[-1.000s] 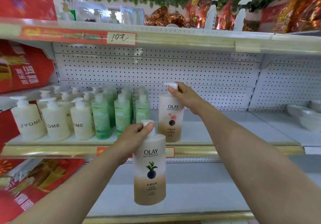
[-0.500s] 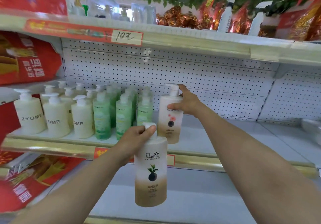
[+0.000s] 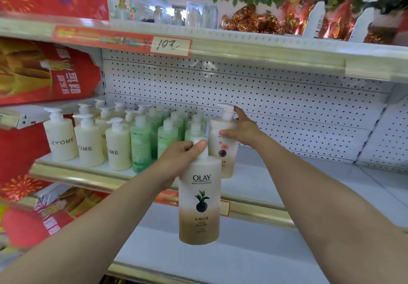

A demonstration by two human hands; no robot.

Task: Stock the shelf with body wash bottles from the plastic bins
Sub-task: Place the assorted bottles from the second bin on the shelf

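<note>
The Olay bottle w/ the leaf picture hangs in the air in front of the shelf, below its gold front edge, not resting on anything. The left hand is wrapped tight round its white pump top, thumb on top, so the bottle dangles straight down.

A 2nd Olay bottle w/ pink flowers is behind it, over the shelf, near the middle & just right of the green bottles. Can't tell if its bottom touches the shelf, the front bottle hides it. The right hand grips its shoulder from the right side, fingers curled on it, one finger up by the pump.

Cream ZYOME bottles stand in rows at the left end of the shelf, green ones beside them. The right part of the shelf is bare & white. A pegboard wall is at the back. A "10" price tag sits on the edge of the shelf above.
</note>
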